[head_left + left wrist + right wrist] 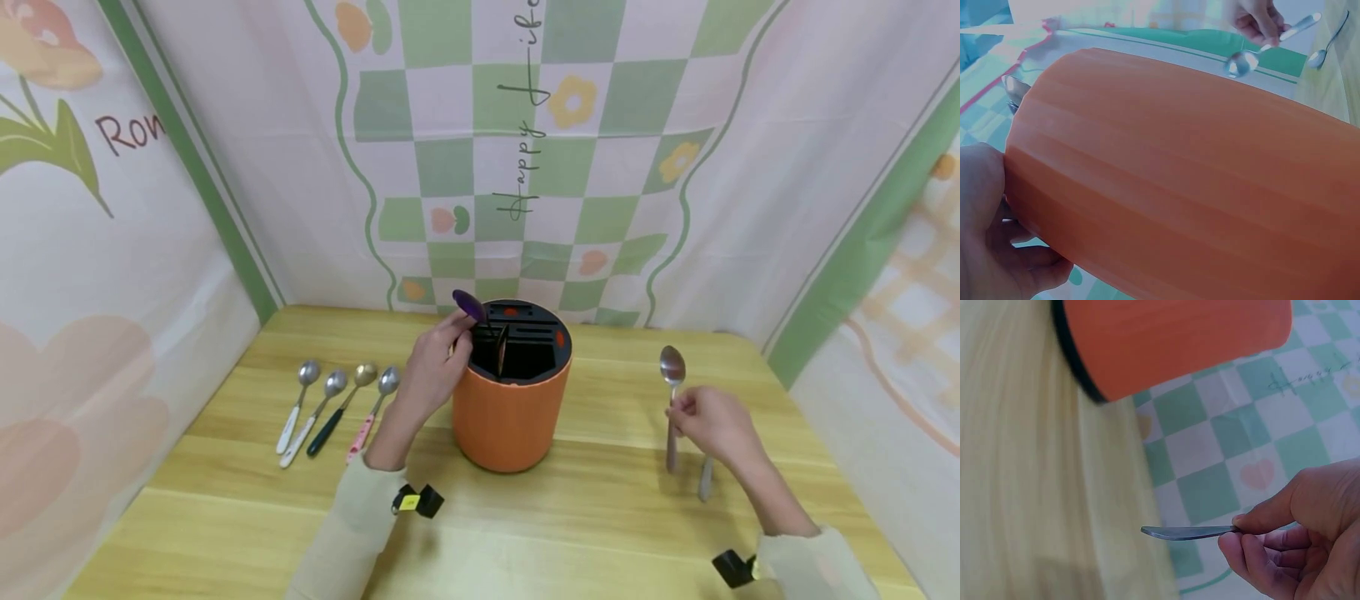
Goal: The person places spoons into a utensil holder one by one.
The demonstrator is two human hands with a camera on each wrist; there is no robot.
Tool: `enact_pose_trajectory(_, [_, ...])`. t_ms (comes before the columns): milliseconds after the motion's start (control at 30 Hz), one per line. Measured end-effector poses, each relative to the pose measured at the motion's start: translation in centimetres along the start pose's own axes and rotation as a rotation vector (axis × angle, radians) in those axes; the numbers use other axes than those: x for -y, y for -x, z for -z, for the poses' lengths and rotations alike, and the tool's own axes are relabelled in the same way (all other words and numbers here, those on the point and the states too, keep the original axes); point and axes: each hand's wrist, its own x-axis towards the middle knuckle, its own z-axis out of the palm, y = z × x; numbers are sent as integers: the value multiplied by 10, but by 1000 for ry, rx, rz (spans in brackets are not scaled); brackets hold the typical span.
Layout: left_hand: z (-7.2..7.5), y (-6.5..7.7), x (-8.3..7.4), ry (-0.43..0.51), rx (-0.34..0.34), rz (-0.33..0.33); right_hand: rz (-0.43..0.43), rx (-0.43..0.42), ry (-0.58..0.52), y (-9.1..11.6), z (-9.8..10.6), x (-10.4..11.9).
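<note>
An orange utensil holder [512,425] with a black slotted top stands at mid-table. My left hand [435,367] grips its left rim, fingers curled at the edge in the left wrist view. Beside those fingertips a dark purple spoon [467,304] sticks out of the top. My right hand [712,421] pinches a metal spoon [672,365] by its handle, bowl pointing away, to the right of the holder. In the right wrist view the end of its handle [1188,532] juts from between thumb and fingers. Another spoon [705,479] lies under the right hand, partly hidden.
Several spoons lie in a row at the left: one with a white handle [288,429], one with a dark green handle [325,433] and one with a pink handle [362,437] among them. A checked cloth [495,167] hangs behind the wooden table [600,517].
</note>
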Motion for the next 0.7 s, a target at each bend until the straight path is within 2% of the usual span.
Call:
enact_pose_trajectory(267, [0, 0, 0, -8, 5, 7, 58, -85, 0, 6, 10, 29])
enact_pose_trajectory(700, [1, 0, -1, 2, 17, 11, 77, -142, -21, 11, 22, 67])
